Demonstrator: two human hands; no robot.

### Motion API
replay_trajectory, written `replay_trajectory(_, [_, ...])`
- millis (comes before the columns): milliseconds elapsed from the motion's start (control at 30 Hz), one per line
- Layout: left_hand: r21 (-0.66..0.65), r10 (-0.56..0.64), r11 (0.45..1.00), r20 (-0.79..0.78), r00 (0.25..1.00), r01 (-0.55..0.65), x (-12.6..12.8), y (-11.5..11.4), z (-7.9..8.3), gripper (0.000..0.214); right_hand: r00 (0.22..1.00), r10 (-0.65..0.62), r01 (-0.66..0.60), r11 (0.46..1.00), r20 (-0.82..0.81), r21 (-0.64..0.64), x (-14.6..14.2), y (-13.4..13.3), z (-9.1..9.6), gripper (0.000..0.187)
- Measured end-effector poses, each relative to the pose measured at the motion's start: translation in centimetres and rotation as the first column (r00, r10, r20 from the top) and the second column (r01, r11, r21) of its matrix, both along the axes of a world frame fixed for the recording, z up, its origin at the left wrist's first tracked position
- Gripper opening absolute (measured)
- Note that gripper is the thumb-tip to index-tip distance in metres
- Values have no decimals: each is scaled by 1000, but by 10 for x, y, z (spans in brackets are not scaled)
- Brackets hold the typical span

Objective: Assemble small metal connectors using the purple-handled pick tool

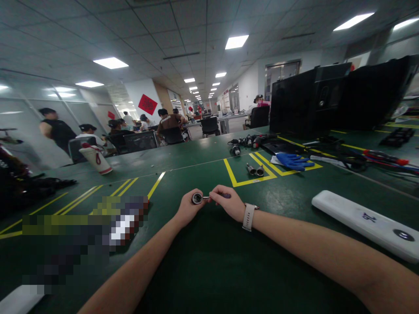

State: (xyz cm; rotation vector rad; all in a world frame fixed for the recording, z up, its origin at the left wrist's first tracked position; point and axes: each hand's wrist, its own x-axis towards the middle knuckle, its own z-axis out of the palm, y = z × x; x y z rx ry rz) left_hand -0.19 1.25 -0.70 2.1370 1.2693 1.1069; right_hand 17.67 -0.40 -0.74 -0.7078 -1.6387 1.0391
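My left hand [190, 206] is closed around a round cylindrical connector [197, 199], its metal-rimmed open end with a dark inside facing me. My right hand [229, 201] grips a small screwdriver [226, 196] by its dark purple handle. The thin shaft points left and reaches the side of the connector; whether the tip sits in a screw is too small to tell. Both hands are close together above the green tabletop [209, 270]. Beyond them, two metal cylindrical connectors [255, 169] stand inside a yellow taped outline.
Farther back lie dark connectors [235, 150] and a blue-and-white glove [293, 161]. A long white case [366, 222] lies at right, near cables and red-handled tools [386, 157]. Black computer equipment [301, 102] stands behind. A paper cup [96, 159] is at left. Several people sit beyond the table.
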Motion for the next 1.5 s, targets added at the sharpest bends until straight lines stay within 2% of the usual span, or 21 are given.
replay_trajectory(200, [-1, 26, 1000, 31, 999, -26, 0, -1, 0, 15, 1000, 11, -11, 1000, 11, 12, 2, -4, 5, 20])
replay_trajectory(400, [26, 53, 998, -11, 999, -52, 2, -1, 0, 11, 1000, -3, 3, 1000, -3, 1, 1, -3, 3, 20])
replay_trajectory(900, [-22, 8, 1000, 53, 999, -7, 1, -2, 1, 14, 999, 11, -11, 1000, -44, -14, 1, -5, 7, 20])
replay_trajectory(1500, [-13, 44, 999, 57, 997, -43, 2, -5, 6, 19, 999, 30, -30, 1000, -23, 2, 1, -5, 7, 18])
